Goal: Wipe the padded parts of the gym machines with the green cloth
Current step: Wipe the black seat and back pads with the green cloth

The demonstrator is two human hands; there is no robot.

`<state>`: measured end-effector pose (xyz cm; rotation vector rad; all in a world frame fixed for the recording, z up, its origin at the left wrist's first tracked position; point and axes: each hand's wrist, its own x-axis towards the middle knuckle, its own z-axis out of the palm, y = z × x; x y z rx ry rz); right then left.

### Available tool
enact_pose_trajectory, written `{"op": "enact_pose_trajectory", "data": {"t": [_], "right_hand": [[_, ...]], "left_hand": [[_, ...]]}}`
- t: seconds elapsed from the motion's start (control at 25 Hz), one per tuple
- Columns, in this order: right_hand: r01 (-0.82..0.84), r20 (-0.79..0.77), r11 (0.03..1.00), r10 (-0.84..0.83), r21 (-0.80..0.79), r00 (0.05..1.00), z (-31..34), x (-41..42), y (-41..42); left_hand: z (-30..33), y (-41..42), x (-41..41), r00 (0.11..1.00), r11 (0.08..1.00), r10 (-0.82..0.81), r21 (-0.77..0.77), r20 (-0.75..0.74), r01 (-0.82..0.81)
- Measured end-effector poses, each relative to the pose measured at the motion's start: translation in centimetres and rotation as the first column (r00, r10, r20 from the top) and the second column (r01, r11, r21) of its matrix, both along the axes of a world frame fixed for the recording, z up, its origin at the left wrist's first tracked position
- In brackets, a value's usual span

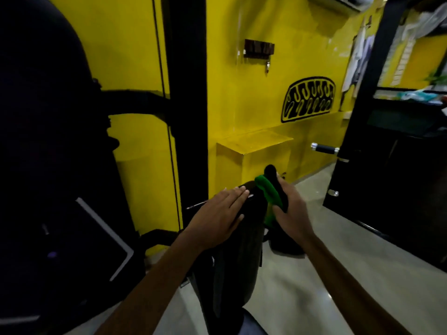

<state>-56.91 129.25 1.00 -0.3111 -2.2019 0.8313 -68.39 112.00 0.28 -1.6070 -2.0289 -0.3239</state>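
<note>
While the left hand (219, 215) lies flat on the black pad (242, 250), right-hand fingers (278, 210) clutch the green cloth (267, 191) beside yellow walls (266, 93).

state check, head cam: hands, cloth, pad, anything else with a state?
left hand: open, flat on the pad
right hand: closed around the cloth and a black grip
cloth: bunched, wrapped over the grip, one end hanging down
pad: dark, upright, steadied by the left hand
handle: on the right machine, free, untouched
</note>
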Motion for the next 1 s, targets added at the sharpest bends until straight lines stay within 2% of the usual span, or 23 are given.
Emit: {"op": "enact_pose_trajectory", "data": {"t": [0.12, 0.24, 0.32, 0.44, 0.64, 0.72, 0.8, 0.92, 1.0], "right_hand": [[-0.157, 0.110, 0.960, 0.134, 0.232, 0.985, 1.4, -0.7, 2.8], [-0.333, 0.282, 0.839, 0.225, 0.431, 0.933, 3.3, -1.9, 4.8], [-0.436, 0.337, 0.716, 0.288, 0.546, 0.896, 4.6, -2.7, 4.8], [-0.535, 0.418, 0.470, 0.337, 0.702, 0.844, 6.0, -4.3, 4.1], [-0.685, 0.588, 0.121, 0.420, 0.719, 0.691, 7.4, -7.8, 1.2], [-0.680, 0.628, -0.054, 0.445, 0.731, 0.639, 7.8, -8.1, -0.4], [-0.666, 0.660, -0.170, 0.443, 0.726, 0.607, 9.5, -8.3, -1.4], [-0.574, 0.658, -0.322, 0.382, 0.753, 0.648, 10.2, -8.4, -3.9], [-0.440, 0.637, -0.558, 0.221, 0.704, 0.739, 8.1, -7.9, -6.5]], "left_hand": [[-0.8, 0.0, 1.2, 0.993, 0.992, 0.097, 0.073, 0.066, -0.101], [-2.7, 0.2, 3.2, 0.937, 0.917, 0.197, 0.284, 0.288, -0.280], [-4.5, 0.5, 4.7, 0.877, 0.845, 0.181, 0.386, 0.445, -0.370], [-7.9, 1.8, 7.4, 0.799, 0.747, 0.184, 0.447, 0.573, -0.492], [-12.4, 5.0, 10.6, 0.669, 0.576, 0.252, 0.447, 0.699, -0.684], [-12.9, 5.7, 11.1, 0.665, 0.530, 0.283, 0.465, 0.692, -0.709], [-13.2, 6.0, 11.4, 0.662, 0.498, 0.302, 0.479, 0.686, -0.723], [-14.6, 6.3, 11.6, 0.609, 0.452, 0.319, 0.448, 0.726, -0.771], [-16.3, 6.4, 11.4, 0.572, 0.413, 0.320, 0.432, 0.755, -0.801]]}}
